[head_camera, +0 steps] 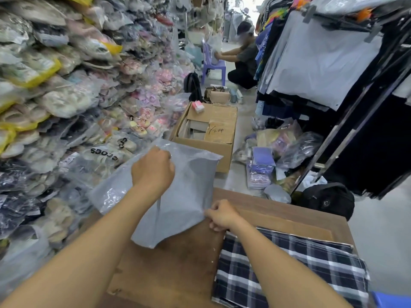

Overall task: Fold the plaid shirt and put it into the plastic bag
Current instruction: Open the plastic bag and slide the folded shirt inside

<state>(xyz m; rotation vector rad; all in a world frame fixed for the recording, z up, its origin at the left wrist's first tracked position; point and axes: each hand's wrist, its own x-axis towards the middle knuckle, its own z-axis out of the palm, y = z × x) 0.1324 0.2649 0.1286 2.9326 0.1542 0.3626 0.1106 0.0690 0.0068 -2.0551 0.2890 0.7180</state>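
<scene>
A grey plastic bag (178, 196) hangs in the air over the far left part of a brown wooden table (169, 270). My left hand (153, 168) grips the bag near its upper edge. My right hand (222, 215) pinches the bag's right edge, lower down. The dark blue and white plaid shirt (309, 265) lies folded flat on the table at the right, partly under my right forearm. It rests on a piece of brown cardboard (289, 223).
A wall of bagged shoes (66, 96) fills the left side. An open cardboard box (211, 130) stands on the floor ahead. Clothes racks (333, 74), loose bags and a black backpack (329, 200) line the right. A person (242, 61) crouches by a purple chair (213, 63) far down the aisle.
</scene>
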